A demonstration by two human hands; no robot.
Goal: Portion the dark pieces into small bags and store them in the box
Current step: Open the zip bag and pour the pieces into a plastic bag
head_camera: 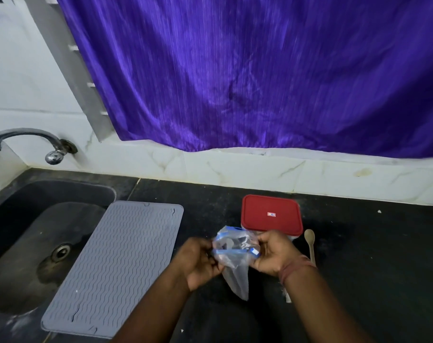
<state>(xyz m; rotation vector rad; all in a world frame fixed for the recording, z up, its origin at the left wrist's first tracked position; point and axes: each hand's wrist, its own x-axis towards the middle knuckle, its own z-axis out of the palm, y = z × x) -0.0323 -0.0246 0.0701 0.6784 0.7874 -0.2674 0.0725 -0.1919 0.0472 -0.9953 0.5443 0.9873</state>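
A small clear plastic bag (235, 266) with a blue zip strip hangs between my hands above the black counter. My left hand (198, 261) pinches the left end of its mouth and my right hand (274, 253) grips the right end. Something dark shows faintly inside near the top; I cannot tell what it is. Just behind the bag stands the box (271, 215), a rectangular container with its red lid on. A wooden spoon (310, 246) lies on the counter right of my right hand.
A grey ribbed silicone mat (114, 266) lies left of my hands, overlapping the dark sink (25, 243). A chrome tap (25, 139) juts from the tiled wall. A purple curtain (260, 70) hangs above the black counter (383, 256).
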